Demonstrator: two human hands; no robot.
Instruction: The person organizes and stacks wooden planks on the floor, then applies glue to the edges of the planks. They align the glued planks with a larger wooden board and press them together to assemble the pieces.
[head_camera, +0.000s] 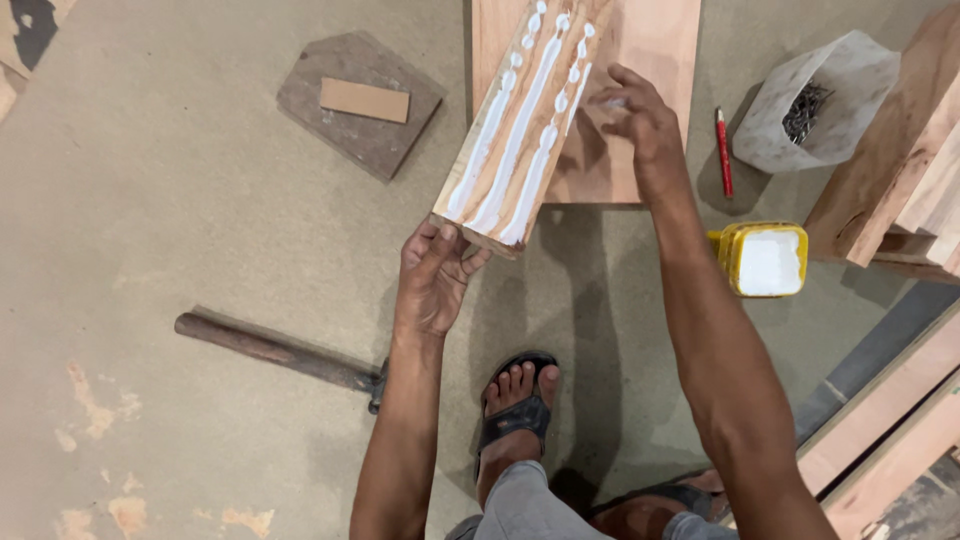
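A narrow wooden board (520, 125) lies tilted above a wider plank (640, 100) on the floor, its upper face carrying long beads of white glue (500, 170). The left hand (432, 275) grasps the board's near end, fingers curled around the edge. The right hand (635, 115) is at the board's right edge, fingers loosely bent, fingertips touching glue; it holds nothing.

Judgement: spreading goes best with the board kept steady at the near end and the beads drawn evenly across the face to the edges, leaving no dry strips.

A yellow tub of white glue (765, 258) stands to the right, near a red pencil (723, 150) and a bag of nails (815, 100). A hammer (280, 352) lies left, beside a sandalled foot (515, 400).
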